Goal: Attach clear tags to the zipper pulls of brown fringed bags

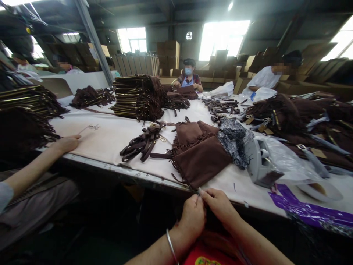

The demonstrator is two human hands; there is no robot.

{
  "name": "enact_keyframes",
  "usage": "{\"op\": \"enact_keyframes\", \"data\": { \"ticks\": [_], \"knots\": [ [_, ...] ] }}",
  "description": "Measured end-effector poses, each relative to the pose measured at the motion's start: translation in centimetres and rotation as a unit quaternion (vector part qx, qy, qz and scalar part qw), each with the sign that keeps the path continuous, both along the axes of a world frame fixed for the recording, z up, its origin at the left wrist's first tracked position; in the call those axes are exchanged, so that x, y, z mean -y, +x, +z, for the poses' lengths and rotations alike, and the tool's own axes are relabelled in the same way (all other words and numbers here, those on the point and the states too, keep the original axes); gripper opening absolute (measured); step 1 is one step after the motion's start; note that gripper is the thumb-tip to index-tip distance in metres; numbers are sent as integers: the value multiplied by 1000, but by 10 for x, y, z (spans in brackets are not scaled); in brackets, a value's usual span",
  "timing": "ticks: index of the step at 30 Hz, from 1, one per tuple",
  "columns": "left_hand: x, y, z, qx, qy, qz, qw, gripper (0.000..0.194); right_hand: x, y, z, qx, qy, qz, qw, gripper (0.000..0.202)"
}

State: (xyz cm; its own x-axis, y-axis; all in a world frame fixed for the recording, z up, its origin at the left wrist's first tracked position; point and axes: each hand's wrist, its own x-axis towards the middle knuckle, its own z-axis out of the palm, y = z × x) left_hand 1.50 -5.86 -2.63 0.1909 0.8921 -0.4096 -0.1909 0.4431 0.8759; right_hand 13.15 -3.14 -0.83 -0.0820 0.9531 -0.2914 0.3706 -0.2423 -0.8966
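At the table's near edge, my left hand point(193, 214) and my right hand point(220, 207) meet with fingers closed. They pinch a small metal fitting point(199, 191) by the near corner of a brown fringed bag point(202, 162). Fingers hide most of this fitting, so its exact kind is unclear. The bag lies flat, fringe towards the left, over another brown fringed bag point(189, 133). Left of them sits a bundle of dark brown straps point(143, 143) with gold-coloured clasps.
Tall stacks of brown fringed bags point(135, 97) stand at the back left; more bags point(275, 110) pile up right. A grey tape dispenser point(256, 162) and purple plastic point(311, 208) lie right. A co-worker's hand point(66, 143) rests on the table point(96, 147) left. Other people work beyond.
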Motion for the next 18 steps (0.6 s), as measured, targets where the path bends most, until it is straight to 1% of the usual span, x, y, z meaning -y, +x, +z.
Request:
{"op": "enact_keyframes", "data": {
  "ticks": [3, 5, 7, 9, 10, 12, 14, 16, 18],
  "knots": [
    [1, -6, 0, -52, 70, -37, 996, 43, 0, -2, 1, -91, -59, -24, 994, 37],
    [0, -14, 2, -69, 84, -54, 993, 47, 1, -1, 1, -159, -102, -43, 981, 35],
    [-3, -23, 4, -78, 65, -32, 994, 49, 2, 0, 2, -228, -171, -61, 957, 31],
    [-7, -29, 6, -67, 12, 6, 998, 47, 3, -1, 5, -290, -241, -71, 924, 25],
    [-8, -31, 6, -49, -20, 14, 998, 46, 4, -1, 6, -315, -264, -74, 909, 22],
    [-11, -33, 7, 0, -75, 1, 997, 42, 4, -2, 10, -355, -277, -73, 890, 21],
    [-11, -32, 8, 51, -108, -14, 993, 42, 4, -1, 12, -377, -273, -59, 883, 22],
    [-11, -29, 9, 83, -125, -7, 989, 42, 4, 0, 13, -379, -264, -44, 886, 22],
    [-10, -28, 10, 96, -129, 2, 987, 40, 4, 1, 12, -363, -254, -33, 896, 21]
  ]
}}
